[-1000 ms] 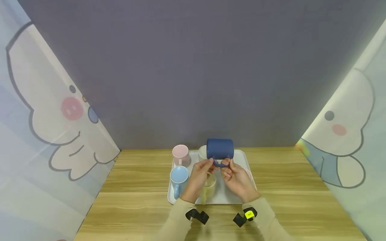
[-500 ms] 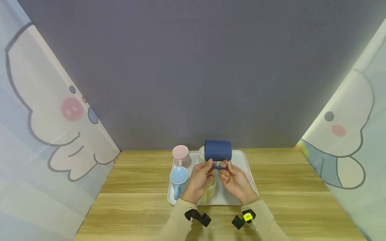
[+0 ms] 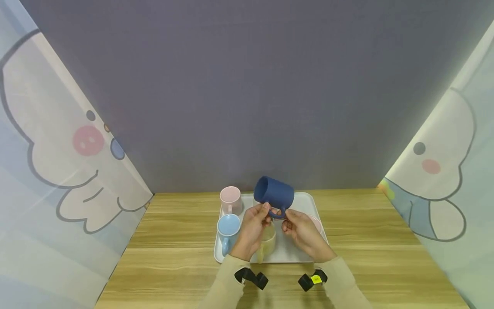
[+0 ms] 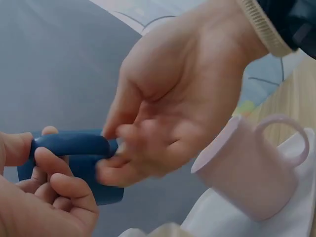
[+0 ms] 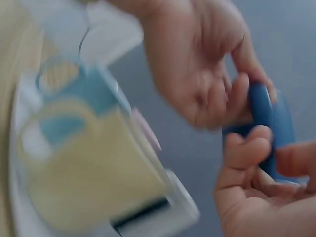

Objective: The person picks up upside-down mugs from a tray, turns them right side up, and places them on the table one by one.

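Note:
A dark blue mug [image 3: 278, 195] is held up over the back of a white tray, tipped on its side with its mouth to the left and its handle toward me. My left hand [image 3: 251, 227] pinches the left part of the mug's handle [image 4: 74, 144] between thumb and fingers. At the other end of that handle, my right hand [image 3: 307, 234] has its thumb and forefinger, the other fingers curled beneath. Just under the left hand stands a yellow mug [image 3: 269, 243], partly covered by it. A pale pink mug [image 4: 252, 170] is beside the right hand.
The white tray [image 3: 289, 253] lies on a wooden table [image 3: 177, 240]. On its left side stand a pink mug [image 3: 231, 199] and a light blue mug [image 3: 229, 226]. A white mug is mostly hidden behind the dark blue one. A grey panel [image 3: 247, 107] rises behind.
The dark blue mug has moved slightly left and swung, so its mouth now shows at the left. The right fingertips have shifted along the handle's right end.

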Motion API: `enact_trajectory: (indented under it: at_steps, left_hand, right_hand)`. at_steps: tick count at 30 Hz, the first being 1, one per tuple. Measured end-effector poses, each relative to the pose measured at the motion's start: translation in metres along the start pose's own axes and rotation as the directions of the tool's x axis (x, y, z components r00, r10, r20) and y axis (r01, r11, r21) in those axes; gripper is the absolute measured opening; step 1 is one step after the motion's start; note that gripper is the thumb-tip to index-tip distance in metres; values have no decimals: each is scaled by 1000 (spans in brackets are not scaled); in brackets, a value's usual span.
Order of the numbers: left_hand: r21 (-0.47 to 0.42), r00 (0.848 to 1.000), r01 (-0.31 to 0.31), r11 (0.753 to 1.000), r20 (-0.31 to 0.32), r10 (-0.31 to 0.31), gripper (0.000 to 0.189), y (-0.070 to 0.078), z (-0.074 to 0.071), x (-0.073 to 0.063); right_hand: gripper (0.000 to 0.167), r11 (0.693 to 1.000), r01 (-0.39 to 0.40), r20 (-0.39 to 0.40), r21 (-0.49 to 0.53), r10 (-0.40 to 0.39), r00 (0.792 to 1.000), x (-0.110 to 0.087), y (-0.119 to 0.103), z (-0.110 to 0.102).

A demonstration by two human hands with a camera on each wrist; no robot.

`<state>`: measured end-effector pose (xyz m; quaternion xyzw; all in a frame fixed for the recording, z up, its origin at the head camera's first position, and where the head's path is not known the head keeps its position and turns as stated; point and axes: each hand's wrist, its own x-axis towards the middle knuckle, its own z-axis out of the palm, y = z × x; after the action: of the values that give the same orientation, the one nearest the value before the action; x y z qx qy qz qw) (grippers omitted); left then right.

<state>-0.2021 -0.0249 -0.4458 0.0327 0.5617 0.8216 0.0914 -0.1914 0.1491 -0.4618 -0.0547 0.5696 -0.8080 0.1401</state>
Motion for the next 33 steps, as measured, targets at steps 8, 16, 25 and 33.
enact_trajectory:
  at_steps: [8, 16, 25, 33]
  left_hand:
    - [112, 991, -125, 986, -26, 128, 25, 19, -27, -2]
    - [255, 957, -186, 949, -171, 234, 27, 43, -66, -4]
    - [402, 895, -184, 897, -308, 322, 28, 59, -108, -3]
    - [462, 862, -136, 876, -381, 335, 30, 55, -140, 1]
  right_hand:
    - [28, 899, 44, -200, -436, -144, 969, -9, -21, -31]
    - [32, 806, -108, -303, -582, -91, 949, -16, -16, -94]
    - [32, 543, -235, -324, -806, -74, 943, -13, 16, -135]
    - [33, 404, -246, -301, -881, -78, 950, -11, 36, -144]
